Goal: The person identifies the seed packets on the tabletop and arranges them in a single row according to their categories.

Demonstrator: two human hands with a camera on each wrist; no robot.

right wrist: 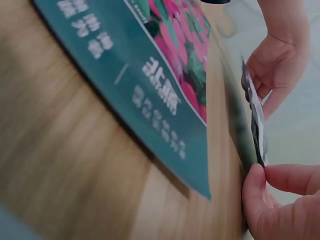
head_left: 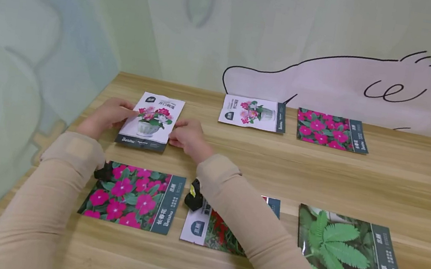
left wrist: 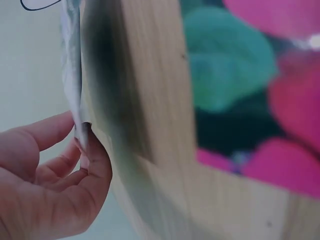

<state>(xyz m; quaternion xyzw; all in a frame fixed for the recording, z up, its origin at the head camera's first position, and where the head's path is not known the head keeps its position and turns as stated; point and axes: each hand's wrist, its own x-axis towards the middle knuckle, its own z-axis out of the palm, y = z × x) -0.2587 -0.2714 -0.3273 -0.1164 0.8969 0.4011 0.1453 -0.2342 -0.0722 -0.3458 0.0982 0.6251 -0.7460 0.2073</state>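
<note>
The left hand [head_left: 110,114] and right hand [head_left: 189,137] pinch a packet [head_left: 150,117] by its side edges, thumbs and fingers closed on it, at the back left of the table [head_left: 254,159]; whether it touches the wood is hard to tell. Five other packets [head_left: 332,132] lie there, seemingly placed; setting this one down appears left.

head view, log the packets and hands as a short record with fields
held packet: white, potted flowers pictured, dark band nearest the person
left hand: pinches its left edge
right hand: pinches its right edge
far row, left to right: another potted-flower packet, a pink-flower packet
near row, left to right: second pink-flower packet, red-flower packet, green-leaf packet
partly hidden: red-flower packet, behind the right sleeve
surface: wood-grain table
</note>
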